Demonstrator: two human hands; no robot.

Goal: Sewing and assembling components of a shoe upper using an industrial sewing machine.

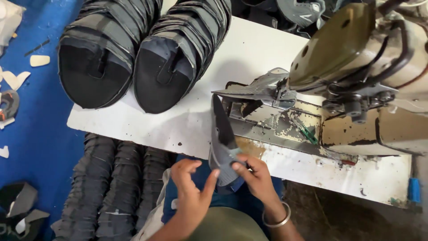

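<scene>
Head view shows both hands pinching a grey shoe upper piece (pixel 223 147) at the white table (pixel 249 53) edge, right hand (pixel 256 178) gripping, left hand (pixel 191 187) steadying, beside the sewing machine (pixel 356 67), probably to align it.

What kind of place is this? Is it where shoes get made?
Probably, yes: it looks like a shoe-making workshop. An industrial sewing machine sits on a worn white table, stacks of cut shoe uppers lie beside it, and both hands hold a grey upper piece near the machine.
</scene>
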